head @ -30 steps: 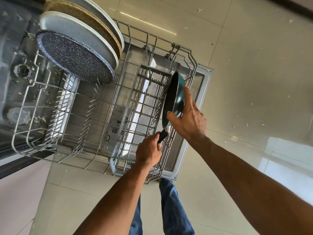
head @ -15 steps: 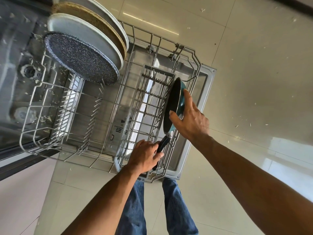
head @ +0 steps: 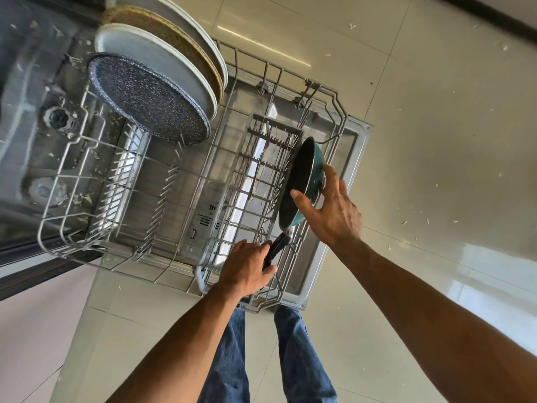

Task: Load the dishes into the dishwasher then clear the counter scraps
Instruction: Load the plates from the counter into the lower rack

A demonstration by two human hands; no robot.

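Over the open dishwasher door, the wire rack is pulled right out, its rim just short of the door's outer edge. Pale floor tiles lie wide open to the right, littered with small scraps. Most of the rack's middle is bare tines, with free room between the plates at the back and the pan at the front.

Both arms reach down from above. The left hand has its fingers curled round the pan's dark handle, low at the rack's near edge. The right hand is spread against the pan: thumb on the dark inner face, fingers laid flat on the teal outside, pinching the rim between them. The pan stands on edge, tilted, at the rack's right side beside a raised wire insert.

At the rack's far left corner stand four round pieces in a row, leaning together: a speckled dark pan in front, a white plate behind it, then a woven mat, then another white plate. Blue trouser legs show under the arms.
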